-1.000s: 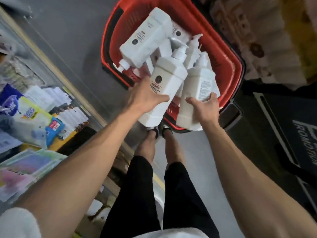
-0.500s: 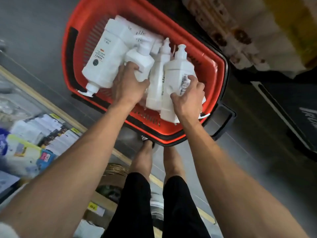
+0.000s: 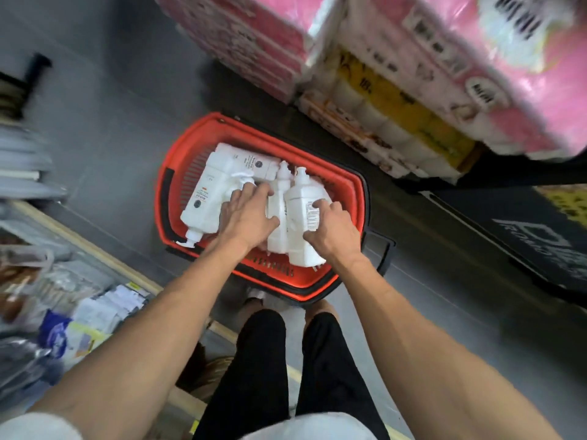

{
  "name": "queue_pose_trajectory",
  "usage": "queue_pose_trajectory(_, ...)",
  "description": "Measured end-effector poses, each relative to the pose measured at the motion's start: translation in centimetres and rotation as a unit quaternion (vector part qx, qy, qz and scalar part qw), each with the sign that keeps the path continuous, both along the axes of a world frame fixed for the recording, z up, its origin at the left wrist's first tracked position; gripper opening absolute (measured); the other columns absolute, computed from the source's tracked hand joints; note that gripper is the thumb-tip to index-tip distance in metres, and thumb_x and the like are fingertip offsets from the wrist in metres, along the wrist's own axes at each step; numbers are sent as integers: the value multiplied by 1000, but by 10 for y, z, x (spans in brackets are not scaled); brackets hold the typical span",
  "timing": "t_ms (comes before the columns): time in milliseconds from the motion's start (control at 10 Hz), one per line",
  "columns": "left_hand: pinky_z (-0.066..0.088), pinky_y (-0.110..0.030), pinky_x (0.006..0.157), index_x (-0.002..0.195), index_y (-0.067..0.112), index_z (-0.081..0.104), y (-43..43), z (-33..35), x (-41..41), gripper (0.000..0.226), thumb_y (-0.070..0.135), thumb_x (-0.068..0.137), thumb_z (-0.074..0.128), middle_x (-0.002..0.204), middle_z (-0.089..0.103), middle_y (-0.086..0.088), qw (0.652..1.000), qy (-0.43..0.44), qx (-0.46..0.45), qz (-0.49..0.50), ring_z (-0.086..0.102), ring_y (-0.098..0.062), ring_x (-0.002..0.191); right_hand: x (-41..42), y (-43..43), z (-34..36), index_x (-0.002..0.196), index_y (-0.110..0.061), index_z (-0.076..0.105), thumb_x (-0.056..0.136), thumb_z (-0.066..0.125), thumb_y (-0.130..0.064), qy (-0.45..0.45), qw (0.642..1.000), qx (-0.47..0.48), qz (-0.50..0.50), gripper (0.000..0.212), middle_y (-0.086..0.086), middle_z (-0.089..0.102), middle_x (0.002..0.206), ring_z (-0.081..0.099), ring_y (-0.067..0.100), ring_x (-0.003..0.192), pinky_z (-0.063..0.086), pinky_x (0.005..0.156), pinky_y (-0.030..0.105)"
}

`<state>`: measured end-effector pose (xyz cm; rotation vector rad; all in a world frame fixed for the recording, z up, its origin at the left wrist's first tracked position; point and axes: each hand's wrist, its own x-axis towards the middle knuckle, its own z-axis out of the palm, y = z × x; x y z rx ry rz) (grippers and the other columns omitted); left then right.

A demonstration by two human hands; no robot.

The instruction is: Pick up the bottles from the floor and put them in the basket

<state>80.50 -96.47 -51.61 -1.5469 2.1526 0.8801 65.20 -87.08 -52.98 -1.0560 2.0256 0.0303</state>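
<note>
Left hand (image 3: 246, 217): my fingers spread flat over a white bottle (image 3: 279, 217), gripping nothing.
Right hand (image 3: 328, 231): mine, curled around the labelled bottle (image 3: 303, 214).
Basket (image 3: 346, 185): red, at 12 o'clock.

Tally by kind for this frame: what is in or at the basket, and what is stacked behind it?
White pump bottles visible in the basket: at least 4
Red basket: 1
Hands on the bottles: 2, left hand and right hand
Stacked packs, pink and yellow, too blurred to count
Total counted: 7
</note>
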Motion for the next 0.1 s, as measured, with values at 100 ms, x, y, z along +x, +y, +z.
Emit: queue_pose_trajectory(100, 38, -42, 94, 132, 29, 49, -2, 37, 3, 54, 35, 82, 71, 131, 49, -3, 999, 15, -32, -36, 47, -28, 119, 0, -1, 38, 137, -21, 46, 84, 72, -30, 39, 998, -9, 44, 59, 9, 52, 126, 52, 33, 115, 45, 83, 43)
